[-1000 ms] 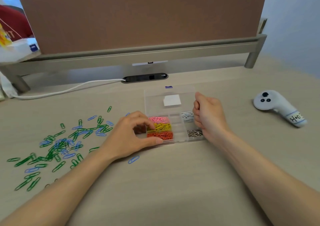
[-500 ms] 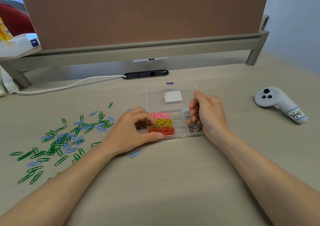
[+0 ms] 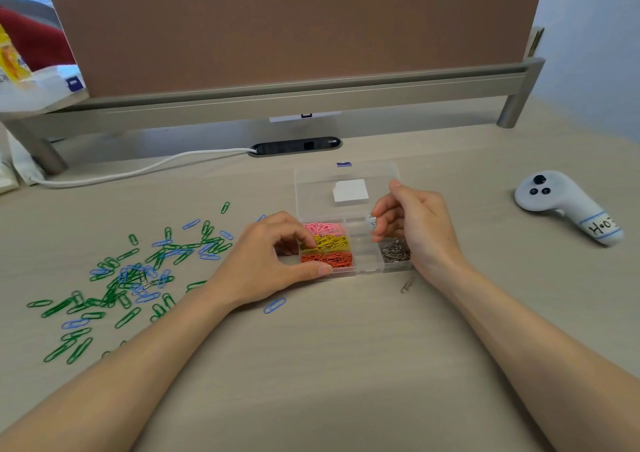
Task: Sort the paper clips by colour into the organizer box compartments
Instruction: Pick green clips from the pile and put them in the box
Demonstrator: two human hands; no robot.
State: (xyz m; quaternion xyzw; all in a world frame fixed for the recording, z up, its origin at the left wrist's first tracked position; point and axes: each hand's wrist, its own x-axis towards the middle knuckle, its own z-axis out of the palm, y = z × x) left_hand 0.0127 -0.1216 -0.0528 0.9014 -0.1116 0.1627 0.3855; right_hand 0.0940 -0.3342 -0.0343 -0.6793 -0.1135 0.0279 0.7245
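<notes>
Left hand (image 3: pixel 263 261): clamped on the left edge of the clear plastic organizer box (image 3: pixel 362 263).
Right hand (image 3: pixel 415 223): curled above the box; whether anything is held cannot be told.

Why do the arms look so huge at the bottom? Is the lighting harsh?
Head view: the wide-angle lens stretches the edges, so forearms balloon; light is soft, with faint shadows under the left hand and right hand; the silver clips smear into grey.

- Organizer box (image 3: pixel 348 171): clear; holds pink clips (image 3: pixel 323 228), yellow clips (image 3: pixel 332 241), orange clips (image 3: pixel 329 258), silver clips (image 3: pixel 394 254).
- Loose clips (image 3: pixel 117 278): green, blue.
- Controller (image 3: pixel 561 200): white, black buttons.
</notes>
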